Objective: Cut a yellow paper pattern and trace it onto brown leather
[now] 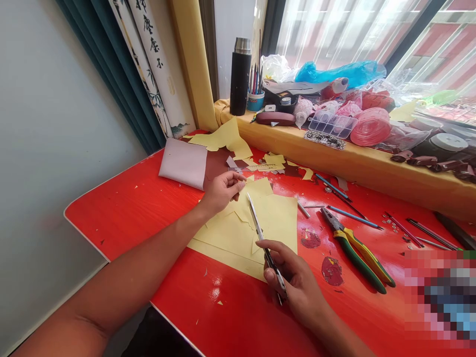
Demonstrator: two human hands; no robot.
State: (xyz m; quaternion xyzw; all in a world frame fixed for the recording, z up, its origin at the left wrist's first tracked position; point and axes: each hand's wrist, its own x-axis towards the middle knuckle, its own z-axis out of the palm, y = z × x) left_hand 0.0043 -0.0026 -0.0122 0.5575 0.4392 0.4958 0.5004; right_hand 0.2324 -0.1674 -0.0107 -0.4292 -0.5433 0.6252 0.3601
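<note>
a person's bare left forearm [119,282] and right hand [297,282] reach out over a red laminate table [111,223], the right hand closed in a firm, narrow grip around a slim steel cutting tool [262,243], its blades angled up and away from the palm, though this view cannot settle whether it is scissors or a craft knife. the tool's tip sits over a jagged-cut sheet of pale yellow paper [260,233] lying flat in the middle of the table. the left hand [222,192] curls loosely at the sheet's far edge, fingertips drawn close together; whether they pinch anything cannot be told. scraps of yellow and brown paper [273,163] litter the table beyond, beside a folded lilac sheet [182,163]. to the right lie green-and-yellow-handled pliers [357,255] and thin blue rods [351,215]. along the window, a yellow-covered ledge [308,158] holds a black vacuum flask [240,79], a blue cup of paintbrushes [256,99] and a clear compartment box [332,125].
</note>
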